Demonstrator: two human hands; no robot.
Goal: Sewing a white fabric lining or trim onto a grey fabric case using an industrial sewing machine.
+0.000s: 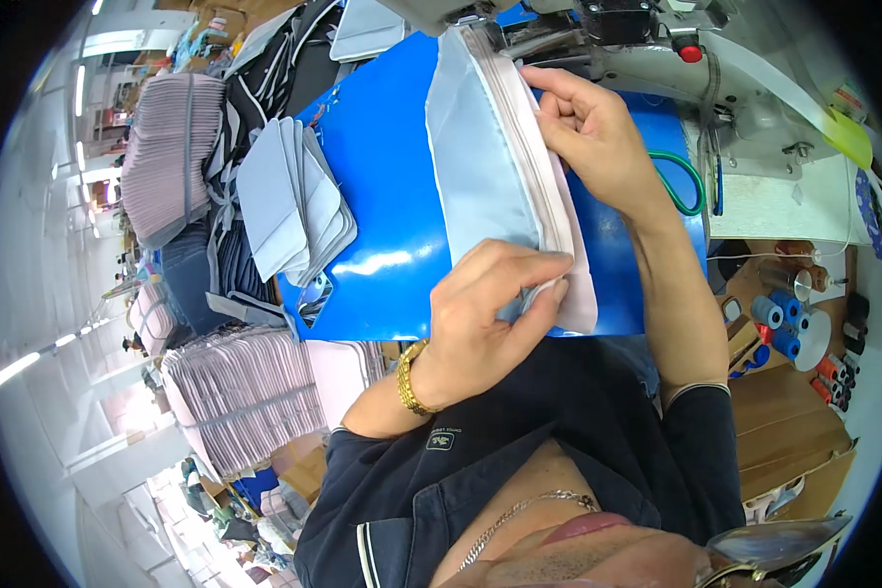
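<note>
At the far left, stacks of pale pink fabric pieces rise beside the work surface, with a second ribbed pile lower down near its front left corner. On the left part of the blue sewing table lies a fanned stack of light grey fabric pieces, overlapping one another and reaching over the table's left edge.

In the middle of the table a light blue fabric panel runs from the front edge up to the machine at the back. Along its right side lies a white and pale pink zipper strip, touching the panel for its whole length.

The left hand, a gold bracelet at its wrist, sits at the table's front edge with fingers curled, pinching the near end of the panel and strip together between thumb and fingertips. The right hand rests further back, fingers bent and pressing down on the strip's edge, just in front of the needle area.

Across the back edge stands the white sewing machine, a red button on its arm. A green cord loop lies at its base. To the right, beyond the table, blue thread spools stand in a wooden tray.
</note>
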